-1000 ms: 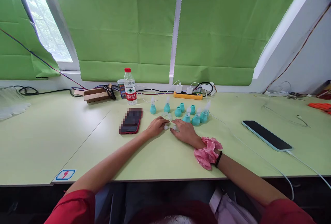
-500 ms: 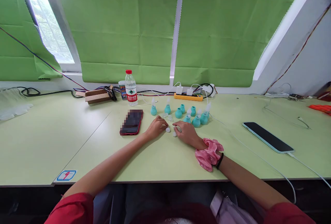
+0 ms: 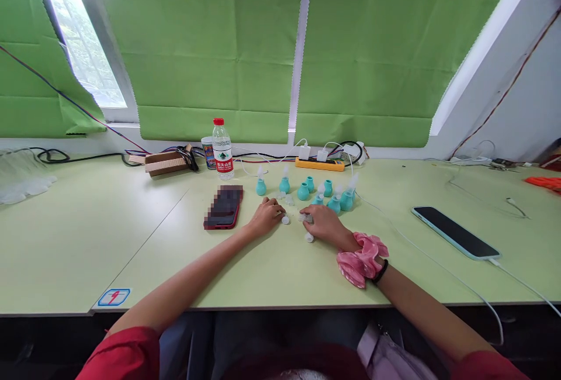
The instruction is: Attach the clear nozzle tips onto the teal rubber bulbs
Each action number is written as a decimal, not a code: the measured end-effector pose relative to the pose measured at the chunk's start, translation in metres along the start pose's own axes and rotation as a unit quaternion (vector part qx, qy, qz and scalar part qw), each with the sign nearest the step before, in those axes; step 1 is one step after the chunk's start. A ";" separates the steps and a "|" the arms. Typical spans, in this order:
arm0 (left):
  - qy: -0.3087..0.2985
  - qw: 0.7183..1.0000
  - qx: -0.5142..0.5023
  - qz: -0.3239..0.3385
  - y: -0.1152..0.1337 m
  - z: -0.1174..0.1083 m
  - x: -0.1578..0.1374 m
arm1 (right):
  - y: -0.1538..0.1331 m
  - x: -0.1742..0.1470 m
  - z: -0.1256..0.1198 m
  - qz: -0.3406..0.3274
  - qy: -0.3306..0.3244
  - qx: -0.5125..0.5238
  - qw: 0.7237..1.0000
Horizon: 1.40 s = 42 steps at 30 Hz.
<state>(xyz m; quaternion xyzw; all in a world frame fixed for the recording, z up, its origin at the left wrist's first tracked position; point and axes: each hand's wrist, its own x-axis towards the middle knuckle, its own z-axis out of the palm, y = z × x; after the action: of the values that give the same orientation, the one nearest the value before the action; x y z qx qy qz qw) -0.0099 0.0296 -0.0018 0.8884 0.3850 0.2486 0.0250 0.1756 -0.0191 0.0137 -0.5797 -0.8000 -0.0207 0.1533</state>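
My left hand rests on the table with its fingers curled down and close together; what they hold, if anything, is hidden. A small round whitish plastic piece lies at its fingertips. My right hand has thumb and forefinger closed around a small clear plastic piece. Just below that hand lies another whitish plastic piece. Beyond both hands are several loose clear pieces. Teal squeeze bulbs stand behind them: some are open-topped, like one bulb, others carry a clear tip, like the leftmost bulb.
A phone in a red case lies left of my left hand. Behind it stand a water bottle, a can and a cardboard box. A yellow power strip sits at the back. Another phone charges at right.
My right hand has moved a little to the right, along with the clear piece in its fingers. One whitish piece has shifted right and nearer to me. The left hand stays in place.
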 end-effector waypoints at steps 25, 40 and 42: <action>-0.094 0.742 -0.635 -0.192 0.009 -0.025 -0.007 | -0.015 -0.006 -0.006 -0.167 0.057 0.258 0.950; -0.112 0.828 -0.517 -0.186 0.013 -0.020 -0.008 | -0.019 -0.007 0.006 -0.108 0.082 0.301 0.944; -0.110 0.833 -0.509 -0.186 0.012 -0.019 -0.007 | -0.019 -0.007 0.006 -0.114 0.082 0.290 0.947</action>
<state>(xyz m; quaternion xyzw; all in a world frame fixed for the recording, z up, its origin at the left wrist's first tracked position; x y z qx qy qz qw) -0.0150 0.0130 0.0149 0.6833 0.3562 0.3009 0.5619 0.1587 -0.0302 0.0084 -0.4112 -0.8168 0.1472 0.3769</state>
